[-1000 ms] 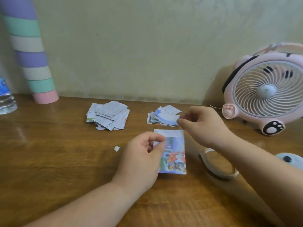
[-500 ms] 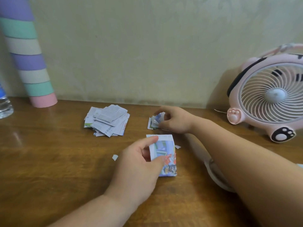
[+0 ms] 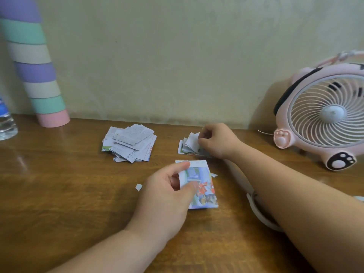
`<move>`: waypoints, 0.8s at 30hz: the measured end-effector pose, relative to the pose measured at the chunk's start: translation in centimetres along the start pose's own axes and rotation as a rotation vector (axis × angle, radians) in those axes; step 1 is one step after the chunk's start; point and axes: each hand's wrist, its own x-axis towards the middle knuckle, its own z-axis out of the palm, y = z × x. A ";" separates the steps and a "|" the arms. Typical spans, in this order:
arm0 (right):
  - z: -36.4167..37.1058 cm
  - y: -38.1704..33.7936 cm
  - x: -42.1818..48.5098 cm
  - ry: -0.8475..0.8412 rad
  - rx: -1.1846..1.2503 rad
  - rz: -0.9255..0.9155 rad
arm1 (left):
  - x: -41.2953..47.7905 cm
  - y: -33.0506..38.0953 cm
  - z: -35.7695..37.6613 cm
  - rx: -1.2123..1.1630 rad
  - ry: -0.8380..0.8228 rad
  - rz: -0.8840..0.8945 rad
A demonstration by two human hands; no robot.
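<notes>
Picture sheet (image 3: 202, 188): lying flat on the worktop (image 3: 59, 194) in the near middle, with its long axis running near to far.
Left hand (image 3: 165, 196): gripping the sheet's left edge between thumb and forefinger and steadying it.
Right hand (image 3: 216, 141): reaching farther out, with curled fingers pinching the top slip (image 3: 194, 141) of the small stack (image 3: 186, 149).
Small stack: sitting just beyond the sheet's far right corner, apart from it.
Deciding relation: the sheet is lying nearer than the right hand and slightly to its left, so I judge the slip will be travelling a short way nearward.
Nearer hand: the right to the stack, the left to the sheet.
Larger pile (image 3: 129, 145): lying far left, apart from both hands.
</notes>
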 end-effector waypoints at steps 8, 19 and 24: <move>-7.9 -2.7 -6.2 0.140 0.155 -0.051 | 0.1 -0.1 -0.1 0.031 0.045 0.030; -8.6 -4.5 -18.6 -0.207 1.149 0.179 | -1.1 0.4 0.5 0.166 -0.043 0.124; -5.7 -4.7 -19.8 -0.202 0.985 0.117 | -1.8 0.8 0.5 0.084 -0.088 0.133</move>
